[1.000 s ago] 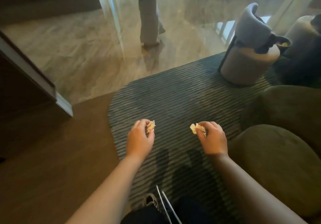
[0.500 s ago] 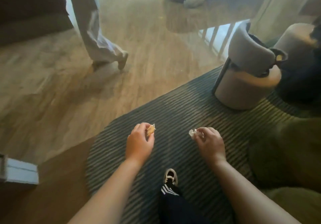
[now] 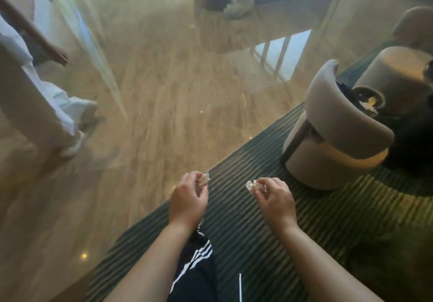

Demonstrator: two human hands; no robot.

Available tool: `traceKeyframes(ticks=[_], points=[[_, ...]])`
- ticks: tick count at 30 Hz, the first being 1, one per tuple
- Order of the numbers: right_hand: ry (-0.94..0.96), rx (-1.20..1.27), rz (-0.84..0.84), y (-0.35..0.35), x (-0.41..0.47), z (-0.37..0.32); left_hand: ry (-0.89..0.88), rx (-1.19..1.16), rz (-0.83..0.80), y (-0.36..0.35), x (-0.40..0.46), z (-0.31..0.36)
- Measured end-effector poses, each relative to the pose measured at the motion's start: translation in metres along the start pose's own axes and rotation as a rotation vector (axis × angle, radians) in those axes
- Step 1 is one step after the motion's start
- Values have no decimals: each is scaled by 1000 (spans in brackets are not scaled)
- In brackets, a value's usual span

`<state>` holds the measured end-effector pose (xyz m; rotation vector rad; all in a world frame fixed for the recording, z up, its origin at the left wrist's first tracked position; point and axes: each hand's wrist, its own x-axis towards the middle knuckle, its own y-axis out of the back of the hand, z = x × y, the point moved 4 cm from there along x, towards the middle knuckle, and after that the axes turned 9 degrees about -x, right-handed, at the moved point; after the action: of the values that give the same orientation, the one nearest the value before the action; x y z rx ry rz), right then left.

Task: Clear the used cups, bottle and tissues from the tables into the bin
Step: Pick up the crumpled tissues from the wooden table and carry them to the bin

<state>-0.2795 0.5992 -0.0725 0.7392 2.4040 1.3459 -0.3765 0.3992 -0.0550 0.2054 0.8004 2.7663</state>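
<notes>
Walking has carried the person onward since the earlier frames: the rug's edge now lies under both hands and the bystander in pale trousers (image 3: 46, 105) has shifted to the far left. Left hand (image 3: 187, 198) pinches a crumpled tissue scrap (image 3: 204, 178); right hand (image 3: 274, 198) pinches a second scrap (image 3: 250, 184). Both are carried above the striped rug (image 3: 257, 226). No bin is in view, so its direction cannot be told. A grey chair (image 3: 332, 133) stands ahead on the right, nearer the right hand.
</notes>
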Motion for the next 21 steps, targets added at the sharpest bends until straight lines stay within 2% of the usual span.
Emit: traceKeyframes(ticks=[6, 11, 16, 21], points=[[-109, 12, 24, -28, 181, -30, -43, 5, -116, -29, 205, -16], [-189, 15, 91, -20, 302, -51, -126, -6, -164, -46, 354, 12], [-264, 25, 153, -7, 403, -47, -142, -40, -234, -90, 466, 42], [-335, -4, 200, -2, 502, -15, -151, -34, -318, -162, 561, 61]])
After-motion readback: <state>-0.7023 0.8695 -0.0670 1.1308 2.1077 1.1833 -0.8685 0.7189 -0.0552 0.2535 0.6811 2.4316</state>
